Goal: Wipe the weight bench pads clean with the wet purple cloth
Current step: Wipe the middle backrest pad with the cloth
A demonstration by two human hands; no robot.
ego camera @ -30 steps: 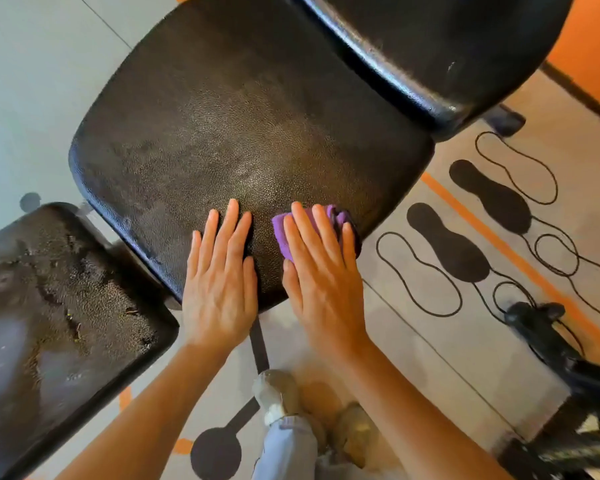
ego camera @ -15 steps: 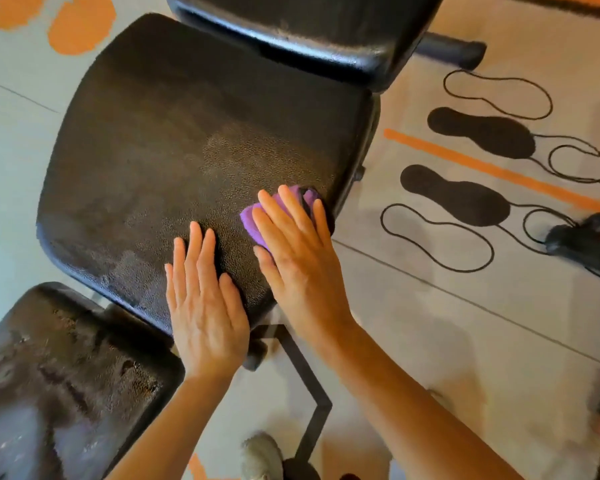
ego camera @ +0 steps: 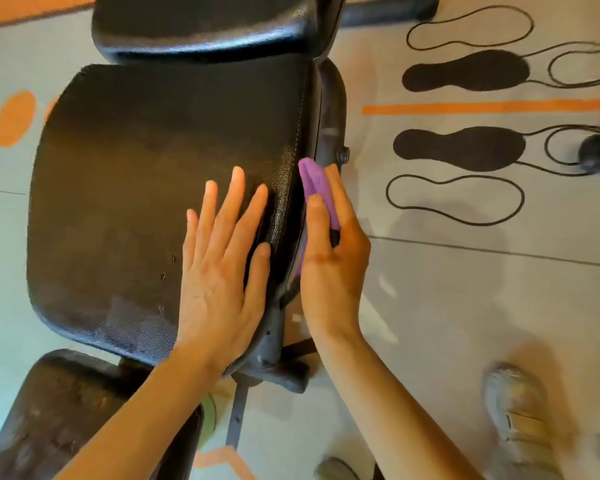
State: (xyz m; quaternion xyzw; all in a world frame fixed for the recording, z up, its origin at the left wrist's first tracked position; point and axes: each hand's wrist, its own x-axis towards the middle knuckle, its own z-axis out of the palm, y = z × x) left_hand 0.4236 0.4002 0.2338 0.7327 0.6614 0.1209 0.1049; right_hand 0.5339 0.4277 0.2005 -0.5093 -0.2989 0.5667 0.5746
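Left hand (ego camera: 219, 271) lies flat, fingers spread, on the middle bench pad (ego camera: 146, 188); right hand (ego camera: 329, 261) presses the purple cloth (ego camera: 314, 183) against the pad's right edge.

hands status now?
Left hand: open, flat on the middle bench pad.
Right hand: closed on purple cloth, at pad's side edge.

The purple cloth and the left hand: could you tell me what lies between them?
In the head view, the bench pad's stitched right edge separates the left hand from the purple cloth under the right hand.
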